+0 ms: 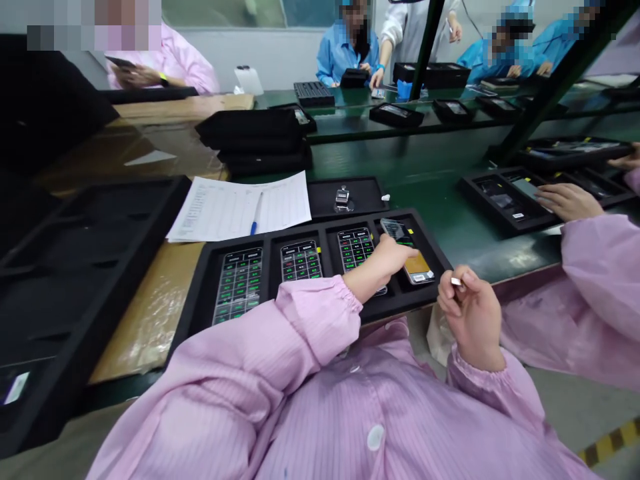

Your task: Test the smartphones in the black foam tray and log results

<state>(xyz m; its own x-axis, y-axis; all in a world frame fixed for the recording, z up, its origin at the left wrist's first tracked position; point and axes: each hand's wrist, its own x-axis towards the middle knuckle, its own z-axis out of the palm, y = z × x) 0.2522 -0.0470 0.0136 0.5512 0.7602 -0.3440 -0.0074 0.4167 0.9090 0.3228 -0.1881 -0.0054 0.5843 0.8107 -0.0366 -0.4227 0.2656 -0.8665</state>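
My left hand (383, 263) reaches over the right-hand compartment of a black foam tray (197, 300). One finger stretches across the phone screen assembly (419, 265) lying there, dark at its far end and orange-gold nearer me; the other fingertips are partly hidden. Just right of the tray's corner, my right hand (473, 313) is raised with curled fingers, pinching a small white piece (456, 281) too small to identify. Three lit phone screens with green-marked grids fill the other compartments: the left screen (239, 283), the middle screen (301, 260) and a third screen (354, 248), partly behind my left hand.
Behind the tray lie a printed sheet (210, 207), a blue pen (257, 213) and a small metal device (342, 195) on a black tray. Stacked black trays (255, 133) stand farther back. At right, a co-worker's hand (570, 202) rests at another tray (500, 217). A dark post (545, 87) slants overhead.
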